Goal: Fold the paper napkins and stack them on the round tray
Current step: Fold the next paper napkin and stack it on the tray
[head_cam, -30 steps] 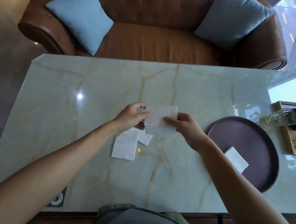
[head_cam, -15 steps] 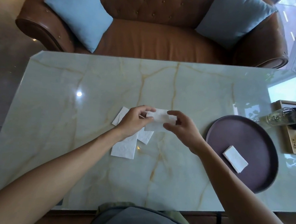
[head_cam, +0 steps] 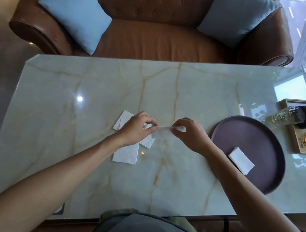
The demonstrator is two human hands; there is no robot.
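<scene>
Just left of the round tray (head_cam: 267,129), the left hand (head_cam: 136,128) and right hand (head_cam: 192,135) now pinch the napkin (head_cam: 163,132), doubled from open sheet to narrow strip, so another fold likely remains.

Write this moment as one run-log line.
both hands: left hand, right hand | folding napkin | tray: one folded napkin

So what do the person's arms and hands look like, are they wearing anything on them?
Both arms are bare all the way up, with no sleeves showing. The left hand and right hand have no gloves, and I can't see any rings, watch or bracelet on them. Each arm is long and slim, reaching in from the bottom corners of the picture.
</scene>
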